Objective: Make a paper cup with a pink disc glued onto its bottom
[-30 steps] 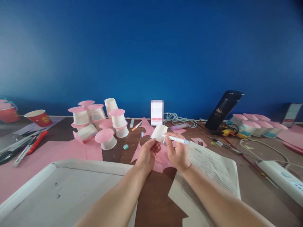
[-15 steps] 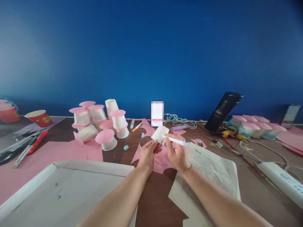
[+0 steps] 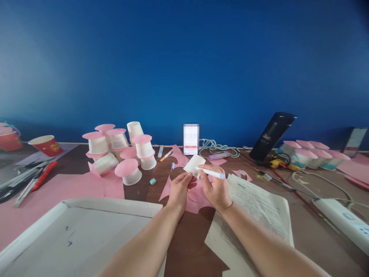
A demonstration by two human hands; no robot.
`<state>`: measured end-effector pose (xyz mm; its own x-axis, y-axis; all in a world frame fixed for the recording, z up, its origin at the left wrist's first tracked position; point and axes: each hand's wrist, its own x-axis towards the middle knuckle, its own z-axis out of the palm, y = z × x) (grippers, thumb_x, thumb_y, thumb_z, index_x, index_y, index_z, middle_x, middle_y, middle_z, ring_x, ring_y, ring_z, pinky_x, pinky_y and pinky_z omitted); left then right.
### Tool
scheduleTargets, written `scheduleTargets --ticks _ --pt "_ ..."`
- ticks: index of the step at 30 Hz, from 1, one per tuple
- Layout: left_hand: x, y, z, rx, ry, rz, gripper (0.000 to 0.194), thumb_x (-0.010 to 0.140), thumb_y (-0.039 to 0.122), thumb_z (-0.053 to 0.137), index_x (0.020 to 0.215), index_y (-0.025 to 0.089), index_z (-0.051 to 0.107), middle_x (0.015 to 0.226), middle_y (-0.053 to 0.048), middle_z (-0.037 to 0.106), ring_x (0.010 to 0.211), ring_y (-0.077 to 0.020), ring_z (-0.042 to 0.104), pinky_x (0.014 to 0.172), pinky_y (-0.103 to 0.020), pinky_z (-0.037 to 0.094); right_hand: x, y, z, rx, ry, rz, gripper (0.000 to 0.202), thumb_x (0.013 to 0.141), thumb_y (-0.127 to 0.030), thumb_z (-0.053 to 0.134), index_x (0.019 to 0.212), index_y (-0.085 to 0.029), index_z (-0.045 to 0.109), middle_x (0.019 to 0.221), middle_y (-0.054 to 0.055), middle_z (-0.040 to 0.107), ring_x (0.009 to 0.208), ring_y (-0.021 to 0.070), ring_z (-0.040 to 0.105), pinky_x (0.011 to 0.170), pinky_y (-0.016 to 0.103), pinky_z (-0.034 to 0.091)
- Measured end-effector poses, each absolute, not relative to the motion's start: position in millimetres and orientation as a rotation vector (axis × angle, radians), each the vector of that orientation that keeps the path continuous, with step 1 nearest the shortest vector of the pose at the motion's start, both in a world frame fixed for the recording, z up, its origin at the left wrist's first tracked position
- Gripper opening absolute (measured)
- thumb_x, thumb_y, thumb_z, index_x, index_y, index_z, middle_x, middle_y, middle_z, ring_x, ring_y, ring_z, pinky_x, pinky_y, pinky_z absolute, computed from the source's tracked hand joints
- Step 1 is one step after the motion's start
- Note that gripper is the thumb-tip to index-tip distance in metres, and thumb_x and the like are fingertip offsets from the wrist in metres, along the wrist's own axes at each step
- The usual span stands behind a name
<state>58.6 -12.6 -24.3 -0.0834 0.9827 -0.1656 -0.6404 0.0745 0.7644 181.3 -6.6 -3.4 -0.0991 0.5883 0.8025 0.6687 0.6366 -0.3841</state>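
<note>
My left hand (image 3: 179,189) is closed on the lower edge of a small white paper cup (image 3: 193,165), tilted in front of me. In my right hand (image 3: 216,189) is a white marker pen (image 3: 212,172) with a pale purple end. Its tip points left and meets or nearly meets the cup's side; I cannot tell whether they touch. Under both hands lie cut pink paper scraps (image 3: 198,200). A pale purple pen cap (image 3: 172,166) and a teal eraser-like piece (image 3: 152,181) rest left of my left hand.
White cups with pink paper discs (image 3: 127,168) stand at left, behind a white tray-like lid (image 3: 112,204). Further left are a red paper cup (image 3: 47,146) and a red-handled cutter (image 3: 44,176). Printed sheets (image 3: 259,207), a black box (image 3: 271,136) and a power strip (image 3: 343,219) occupy the right.
The cup and marker stay in my hands. The marker has shifted slightly left and the cup has tilted a little; the view has moved slightly too.
</note>
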Motion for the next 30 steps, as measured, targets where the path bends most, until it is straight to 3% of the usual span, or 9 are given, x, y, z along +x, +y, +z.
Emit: scheduleTargets --ticks 22,30 --pt "58.8 -14.2 -23.1 0.589 0.912 1.469 0.036 0.055 0.036 0.084 0.075 0.009 0.070 0.065 -0.005 0.065 0.064 -0.0128 0.061 0.065 -0.026 0.049 180.9 -5.1 -6.0 -1.035 -1.716 -0.094 0.016 0.092 -0.026 0.049 0.099 -0.019 0.062 0.096 0.008 0.069 0.093 0.0217 0.063 0.086 0.039 0.045" --pt "56.4 -11.4 -26.3 0.480 0.807 1.495 0.030 0.056 0.028 0.084 0.074 0.010 0.068 0.066 -0.004 0.065 0.064 -0.0115 0.062 0.062 -0.023 0.050 181.1 -4.8 -6.8 -1.043 -1.692 -0.049 0.017 0.093 -0.026 0.046 0.099 -0.018 0.060 0.095 0.010 0.067 0.092 0.0222 0.062 0.085 0.040 0.047"
